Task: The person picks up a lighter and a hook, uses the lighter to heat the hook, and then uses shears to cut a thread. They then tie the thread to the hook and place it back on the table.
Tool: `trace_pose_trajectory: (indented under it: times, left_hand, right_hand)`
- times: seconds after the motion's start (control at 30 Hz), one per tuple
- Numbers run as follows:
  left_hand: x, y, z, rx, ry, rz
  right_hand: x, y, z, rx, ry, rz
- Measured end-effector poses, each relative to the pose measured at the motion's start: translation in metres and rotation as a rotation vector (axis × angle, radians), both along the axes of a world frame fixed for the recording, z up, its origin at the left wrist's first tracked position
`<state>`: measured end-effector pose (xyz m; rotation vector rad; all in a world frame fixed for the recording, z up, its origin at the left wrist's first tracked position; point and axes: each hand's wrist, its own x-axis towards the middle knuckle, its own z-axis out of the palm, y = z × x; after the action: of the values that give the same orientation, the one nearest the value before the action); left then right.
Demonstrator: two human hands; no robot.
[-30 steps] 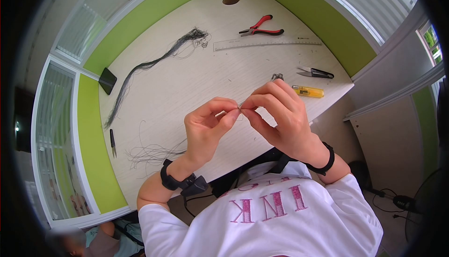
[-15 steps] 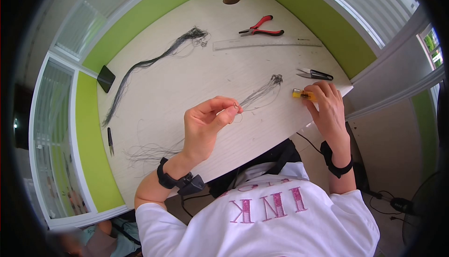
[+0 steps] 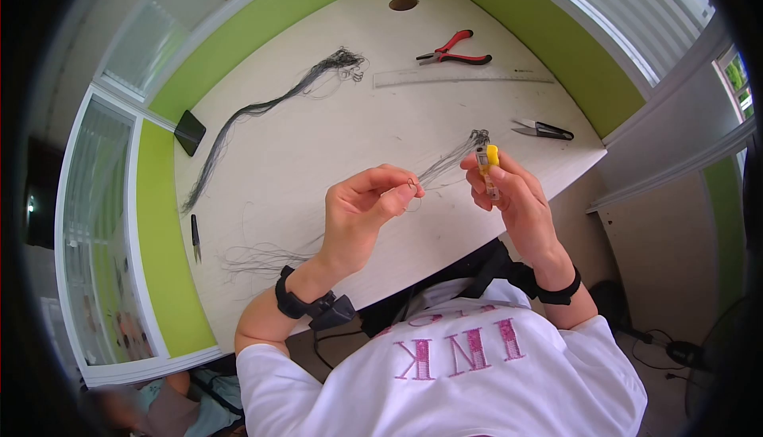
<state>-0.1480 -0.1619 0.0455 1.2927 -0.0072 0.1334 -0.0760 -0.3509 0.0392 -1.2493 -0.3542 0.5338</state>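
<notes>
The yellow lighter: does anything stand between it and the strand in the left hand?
Nothing solid visibly stands between the yellow lighter and the strand in the left hand; thin strands lie near the gap.

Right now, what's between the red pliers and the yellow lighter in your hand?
In the head view: a clear ruler near the pliers, then the dark end of the strand bundle, close to the lighter.

the lighter is yellow, the pliers red and black, the strands seemingly grey.
</notes>
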Motion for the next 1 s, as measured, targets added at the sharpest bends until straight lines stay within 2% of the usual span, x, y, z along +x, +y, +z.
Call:
trace_pose_trajectory:
  times: [0.1, 0.37, 0.57, 0.8, 1.0]
  left_hand:
    - [0.0, 0.0, 0.002, -0.002, -0.02, 0.02]
    - [0.001, 0.001, 0.003, 0.097, -0.069, 0.066]
    - [0.002, 0.002, -0.004, 0.023, -0.118, 0.072]
    - [0.001, 0.002, -0.003, 0.039, -0.106, 0.071]
    - [0.001, 0.002, -0.002, 0.053, -0.09, 0.062]
  right_hand:
    - [-0.001, 0.01, -0.002, 0.04, 0.021, 0.06]
    - [-0.01, 0.031, -0.001, 0.113, 0.117, 0.002]
    - [-0.013, 0.035, -0.005, 0.184, 0.143, -0.015]
    - [-0.014, 0.039, -0.001, 0.164, 0.147, -0.04]
    - [-0.01, 0.04, -0.005, 0.128, 0.138, 0.034]
